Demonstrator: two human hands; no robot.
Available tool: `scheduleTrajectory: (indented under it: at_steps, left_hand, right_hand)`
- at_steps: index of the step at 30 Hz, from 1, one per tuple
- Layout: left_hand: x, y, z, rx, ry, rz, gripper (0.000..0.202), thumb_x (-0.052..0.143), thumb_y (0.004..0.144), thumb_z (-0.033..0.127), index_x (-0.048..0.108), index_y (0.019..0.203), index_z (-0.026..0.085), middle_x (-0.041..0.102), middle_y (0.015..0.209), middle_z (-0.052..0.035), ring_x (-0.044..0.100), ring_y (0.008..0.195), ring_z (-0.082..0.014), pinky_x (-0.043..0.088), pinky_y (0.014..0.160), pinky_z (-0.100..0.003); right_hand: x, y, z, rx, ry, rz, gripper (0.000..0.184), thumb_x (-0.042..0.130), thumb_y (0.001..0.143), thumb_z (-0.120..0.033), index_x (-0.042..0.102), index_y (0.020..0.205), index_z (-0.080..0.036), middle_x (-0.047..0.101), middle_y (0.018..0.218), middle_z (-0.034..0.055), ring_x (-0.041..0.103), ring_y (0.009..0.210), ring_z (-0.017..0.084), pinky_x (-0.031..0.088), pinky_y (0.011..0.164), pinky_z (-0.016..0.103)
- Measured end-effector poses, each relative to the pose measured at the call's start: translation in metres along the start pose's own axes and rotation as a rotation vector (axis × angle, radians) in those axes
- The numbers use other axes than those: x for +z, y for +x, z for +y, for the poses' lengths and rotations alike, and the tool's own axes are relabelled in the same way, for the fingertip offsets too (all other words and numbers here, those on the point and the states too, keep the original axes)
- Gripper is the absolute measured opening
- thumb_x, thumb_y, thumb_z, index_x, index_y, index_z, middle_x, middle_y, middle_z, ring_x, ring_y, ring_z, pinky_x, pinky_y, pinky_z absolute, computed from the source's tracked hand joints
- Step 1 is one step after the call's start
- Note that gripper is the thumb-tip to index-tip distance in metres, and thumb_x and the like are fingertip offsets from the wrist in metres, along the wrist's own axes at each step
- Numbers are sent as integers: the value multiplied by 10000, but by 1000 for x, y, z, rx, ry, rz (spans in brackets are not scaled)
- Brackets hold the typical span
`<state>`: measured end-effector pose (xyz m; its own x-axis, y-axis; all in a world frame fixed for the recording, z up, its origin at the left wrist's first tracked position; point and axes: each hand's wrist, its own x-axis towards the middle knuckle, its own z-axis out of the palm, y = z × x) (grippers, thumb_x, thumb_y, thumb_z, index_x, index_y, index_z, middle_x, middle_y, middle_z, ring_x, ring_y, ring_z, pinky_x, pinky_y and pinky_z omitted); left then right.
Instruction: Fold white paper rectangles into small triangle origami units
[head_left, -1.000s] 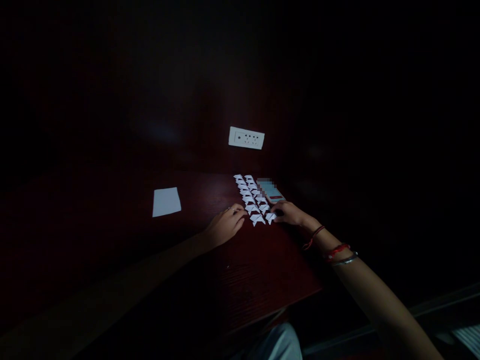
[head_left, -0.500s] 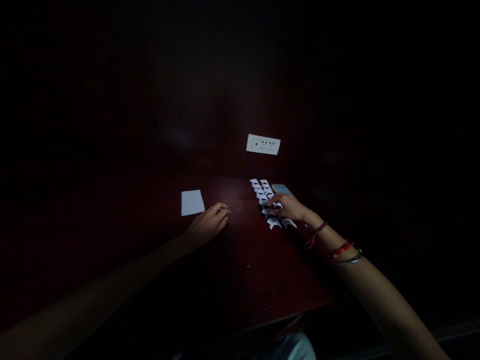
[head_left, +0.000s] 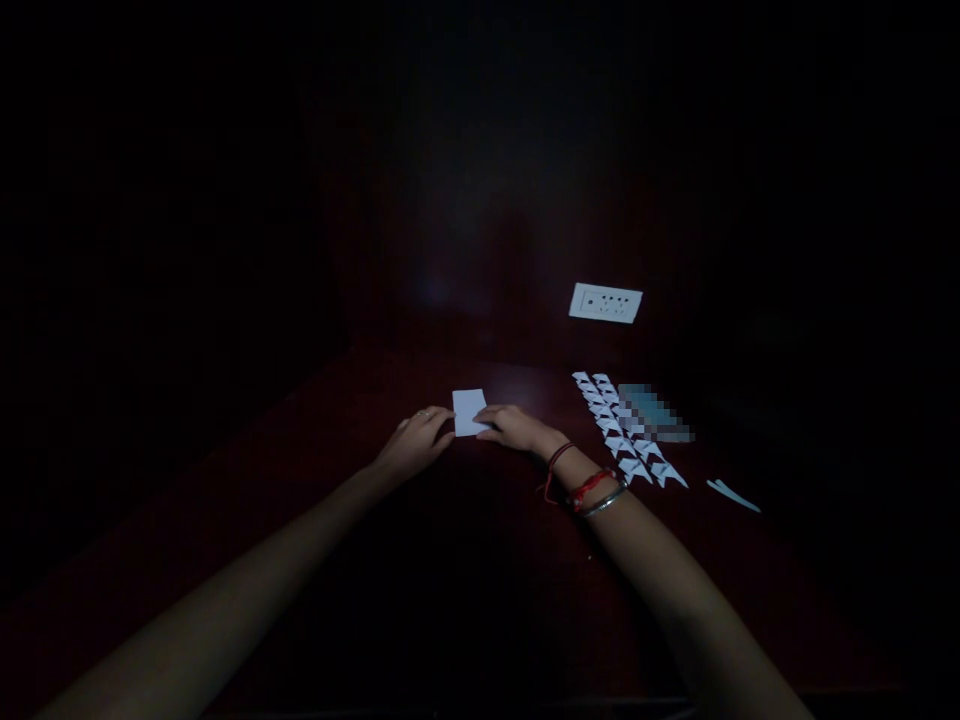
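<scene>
On the counter (head_left: pixel 529 395), a paper sheet (head_left: pixel 468 408) lay left of folded paper pieces (head_left: pixel 616 443), a power outlet (head_left: pixel 606 303) behind them

Worn on the head, single view. Looks forward and down onto the table (head_left: pixel 529 388), along both forearms (head_left: pixel 247 600) running up from the bottom edge. Sits well back, placing left hand (head_left: pixel 416 440) and right hand (head_left: pixel 516 428) mid-frame. Also takes in the wall (head_left: pixel 480 250) behind, socket panel (head_left: pixel 606 303) right of centre.
</scene>
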<state>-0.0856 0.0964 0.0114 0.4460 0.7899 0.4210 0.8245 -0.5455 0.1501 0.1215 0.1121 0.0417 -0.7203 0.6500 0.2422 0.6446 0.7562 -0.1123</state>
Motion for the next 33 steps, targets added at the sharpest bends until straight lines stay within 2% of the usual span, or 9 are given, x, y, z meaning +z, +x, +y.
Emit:
scheduleTrajectory:
  at_steps: [5, 10, 15, 18, 20, 23, 26, 29, 33]
  left_hand:
    - [1, 1, -4, 28, -23, -52, 328, 392, 823, 316, 446, 1129, 210, 522, 1127, -53, 462, 1048, -210, 347, 868, -354]
    - [-3, -1, -3, 26, -39, -35, 344, 380, 832, 311, 398, 1168, 241, 475, 1182, -43, 452, 1064, -208, 356, 856, -365]
    - [-5, 0, 3, 7, -35, 33, 517, 404, 824, 333, 225, 1283, 175, 369, 1266, -113, 388, 1125, -233, 339, 884, -377]
    - [-8, 0, 6, 76, -40, 13, 489, 436, 815, 347, 285, 1259, 209, 381, 1272, -72, 375, 1141, -209, 316, 914, -350]
    - [-11, -1, 8, 115, -44, -1, 462, 427, 825, 350, 308, 1251, 217, 394, 1268, -61, 366, 1152, -198, 305, 925, -340]
    - [-13, -3, 13, 136, -42, 3, 472, 373, 853, 354, 261, 1281, 190, 353, 1300, -87, 329, 1180, -206, 290, 933, -357]
    - [-11, -6, 20, 204, -43, -45, 424, 362, 860, 381, 314, 1257, 240, 384, 1288, -46, 352, 1168, -184, 295, 926, -335]
    - [-3, -8, 26, 263, -29, -116, 345, 329, 876, 391, 382, 1207, 312, 438, 1250, 9, 402, 1132, -168, 314, 899, -331]
    - [6, -7, 27, 225, 7, -125, 378, 273, 893, 378, 359, 1238, 251, 406, 1275, -56, 343, 1176, -223, 308, 889, -392]
  right_hand:
    - [-1, 5, -3, -22, -35, -16, 225, 427, 841, -258, 587, 953, -146, 602, 1000, 105, 544, 939, 170, 371, 791, 252]
    - [-4, 1, -10, 61, -65, 49, 232, 369, 862, -234, 573, 834, -127, 625, 827, 102, 577, 754, 156, 373, 675, 235]
    - [-13, -5, -9, 213, -67, 244, 160, 385, 840, -213, 521, 882, -139, 600, 811, 79, 551, 721, 148, 364, 646, 226]
    - [-31, -15, -8, 309, -69, 385, 171, 336, 841, -169, 485, 919, -141, 572, 852, 80, 529, 770, 154, 364, 689, 238]
    - [-45, -29, -10, 345, -72, 469, 167, 327, 837, -166, 478, 906, -143, 557, 867, 83, 516, 795, 164, 362, 713, 252]
    - [-60, -62, -19, 296, -28, 626, 121, 379, 817, -174, 498, 831, -159, 553, 818, 60, 509, 772, 165, 366, 713, 255]
    - [-62, -98, -31, 232, 18, 535, 120, 386, 816, -165, 505, 824, -162, 546, 819, 56, 505, 770, 155, 374, 717, 257]
    - [-55, -123, -37, 119, 35, 257, 135, 404, 797, -125, 518, 850, -175, 555, 830, 46, 509, 786, 153, 378, 733, 274]
    - [-40, -135, -32, 36, 63, 68, 198, 414, 766, -64, 534, 875, -177, 560, 846, 39, 516, 797, 146, 382, 765, 289]
